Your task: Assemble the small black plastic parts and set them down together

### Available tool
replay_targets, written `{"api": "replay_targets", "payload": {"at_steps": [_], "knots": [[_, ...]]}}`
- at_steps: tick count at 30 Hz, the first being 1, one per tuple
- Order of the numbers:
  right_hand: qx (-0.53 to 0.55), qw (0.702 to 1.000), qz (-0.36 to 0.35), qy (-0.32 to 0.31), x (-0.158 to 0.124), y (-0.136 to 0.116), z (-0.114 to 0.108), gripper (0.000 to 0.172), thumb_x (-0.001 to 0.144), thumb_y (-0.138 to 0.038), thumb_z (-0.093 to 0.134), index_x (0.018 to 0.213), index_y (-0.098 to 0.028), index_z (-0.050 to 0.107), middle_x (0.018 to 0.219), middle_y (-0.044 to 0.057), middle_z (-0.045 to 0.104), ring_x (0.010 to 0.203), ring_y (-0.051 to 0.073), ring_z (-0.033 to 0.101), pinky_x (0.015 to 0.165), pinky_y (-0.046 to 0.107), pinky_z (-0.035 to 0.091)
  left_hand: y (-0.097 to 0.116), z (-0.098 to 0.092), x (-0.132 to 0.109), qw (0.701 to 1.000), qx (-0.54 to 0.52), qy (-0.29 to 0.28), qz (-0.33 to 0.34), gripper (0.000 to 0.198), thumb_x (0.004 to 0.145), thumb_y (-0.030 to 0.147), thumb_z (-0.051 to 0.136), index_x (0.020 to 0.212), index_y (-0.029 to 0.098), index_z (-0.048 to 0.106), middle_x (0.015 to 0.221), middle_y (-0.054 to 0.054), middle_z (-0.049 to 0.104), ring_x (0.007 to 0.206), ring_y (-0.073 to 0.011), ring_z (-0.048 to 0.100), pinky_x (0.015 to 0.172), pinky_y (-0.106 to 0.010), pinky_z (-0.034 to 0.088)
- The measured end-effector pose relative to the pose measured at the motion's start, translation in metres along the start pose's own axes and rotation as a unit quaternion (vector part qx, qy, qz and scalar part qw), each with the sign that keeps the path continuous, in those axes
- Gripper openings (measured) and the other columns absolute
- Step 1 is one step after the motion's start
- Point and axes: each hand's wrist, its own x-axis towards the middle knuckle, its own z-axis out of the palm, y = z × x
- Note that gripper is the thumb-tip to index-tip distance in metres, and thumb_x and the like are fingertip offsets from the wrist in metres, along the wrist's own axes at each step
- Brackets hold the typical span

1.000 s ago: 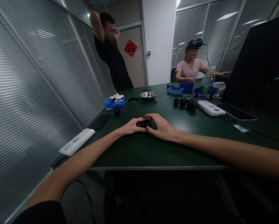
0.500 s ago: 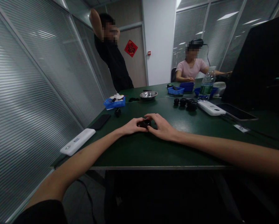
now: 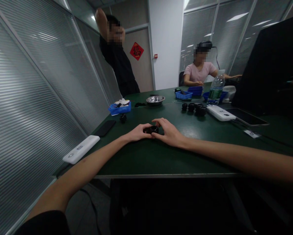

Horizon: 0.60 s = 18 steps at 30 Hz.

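A small black round part lies on the green table between my two hands. My left hand rests on the table with its fingers closed against the part's left side. My right hand curls over the part from the right, fingertips pinching its top and far edge. Most of the part is hidden by my fingers.
A white power bank and a black phone lie at the left. Blue trays, a metal bowl, several black parts, a water bottle, a second white power bank and a phone sit farther back. Two other people are at the far end.
My hands have stayed on the black part with hardly any movement. The view has shifted slightly, and the standing person's raised arm has moved a little.
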Motion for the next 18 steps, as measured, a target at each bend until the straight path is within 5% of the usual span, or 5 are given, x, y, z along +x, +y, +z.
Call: {"api": "replay_targets", "payload": {"at_steps": [18], "knots": [[0.01,1.0,-0.017,-0.018,-0.0002,-0.0009,-0.001,0.048,0.092,-0.026,0.065,0.138,-0.019,0.053,0.127,0.012,0.061,0.116,0.028,0.06,0.102,0.048,0.052,-0.0005,0.002,0.0004,1.0,-0.021,0.005,-0.007,0.061,0.081,0.049,0.077,0.127,0.013,0.063,0.102,-0.004,0.064,0.083,-0.0158,0.053,0.073,-0.028,0.039]]}}
